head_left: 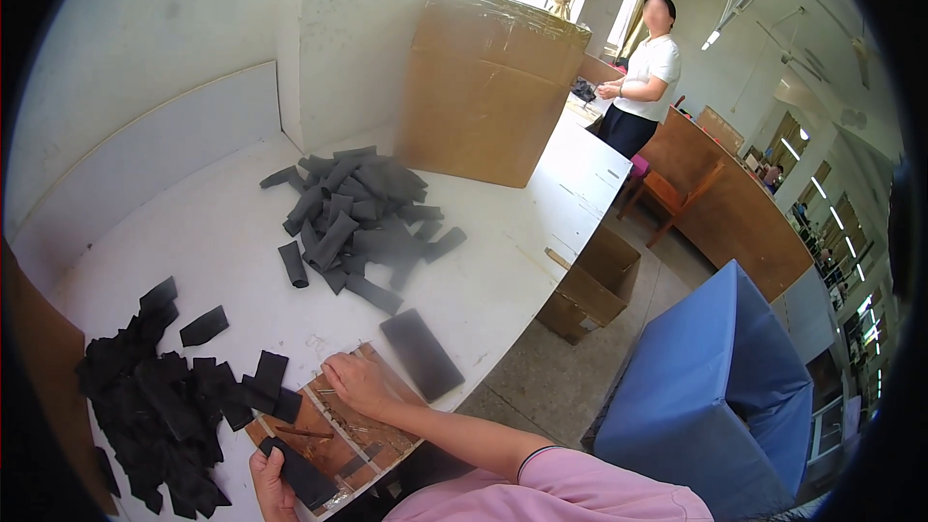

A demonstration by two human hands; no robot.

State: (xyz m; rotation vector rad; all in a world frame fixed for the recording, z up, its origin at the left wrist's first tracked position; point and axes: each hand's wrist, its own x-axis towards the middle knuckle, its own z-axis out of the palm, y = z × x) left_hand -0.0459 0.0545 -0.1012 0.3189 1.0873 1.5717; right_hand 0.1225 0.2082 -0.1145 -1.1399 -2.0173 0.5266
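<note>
My left hand [275, 485] is closed on the lower end of a flat black fabric piece [302, 476], which lies along the near-left edge of a worn brown wooden board [340, 437]. Across the board, my right hand [356, 383] rests near its far side with the fingers curled in; what they hold, if anything, is hidden. A thin brown stick [304, 432] lies on the board between my hands. Beside the board on the left spreads a heap of flat black pieces [159, 401]. Further back is a pile of dark tube-shaped pieces [353, 217].
A dark rectangular slab [422, 355] lies right of the board, near the table edge. A large cardboard box [493, 82] stands on the white table [483, 261] at the back. Right of the table are an open carton [594, 285], a blue fabric bin [667, 377] and a standing person [646, 77].
</note>
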